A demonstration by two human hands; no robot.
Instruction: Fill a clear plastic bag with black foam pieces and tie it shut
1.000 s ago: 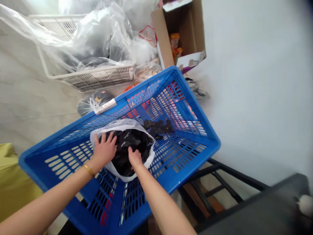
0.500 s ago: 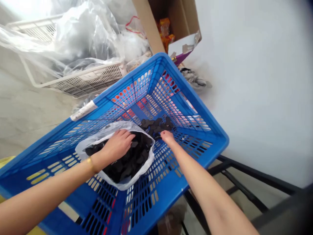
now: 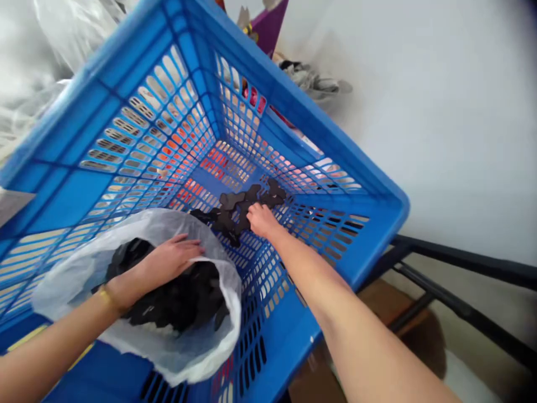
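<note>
A white plastic bag (image 3: 218, 358) stands open inside a blue plastic crate (image 3: 356, 168), with many flat black pieces (image 3: 184, 305) in it. My left hand (image 3: 170, 258) reaches across the bag's mouth, fingers stretched out flat against its far rim; a yellow bracelet (image 3: 108, 298) circles the wrist. More loose black pieces (image 3: 230, 215), with rounded lobes, lie on the crate floor beyond the bag. At the right side of that heap my right hand (image 3: 262, 220) is closed, its curled fingers against the black pieces. What exactly sits inside those fingers is mostly hidden.
Clear plastic wrapping (image 3: 79, 28) lies outside the crate at upper left. Past the far corner are a purple flap (image 3: 271, 25) and a grey crumpled bundle (image 3: 312, 78). Black metal bars (image 3: 461, 260) run along the right, beside a pale wall (image 3: 440, 112).
The view has moved closer to the crate. My left hand has shifted from over the bag's contents to its far rim. My right hand has moved further into the loose heap.
</note>
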